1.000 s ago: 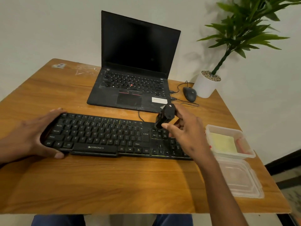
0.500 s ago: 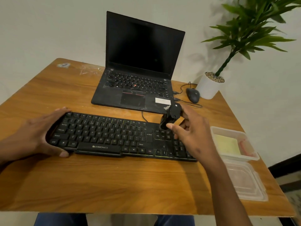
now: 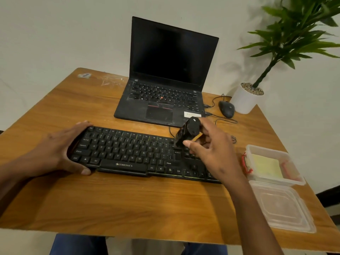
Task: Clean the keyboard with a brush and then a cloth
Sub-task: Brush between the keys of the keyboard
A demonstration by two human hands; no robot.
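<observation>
A black Zebronics keyboard lies across the wooden table. My left hand holds its left end, thumb on the front edge and fingers over the back corner. My right hand grips a black brush with a wooden handle, bristles pointing down onto the keys right of the main block. My right hand hides the keyboard's right end. A yellow cloth lies folded in a clear plastic container at the right.
An open black laptop stands behind the keyboard. A black mouse and a white plant pot sit at the back right. The container's clear lid lies near the right front table corner.
The brush and my right hand stay over the same keys. The camera has shifted slightly, so everything sits a little further right in view. My left hand keeps its hold.
</observation>
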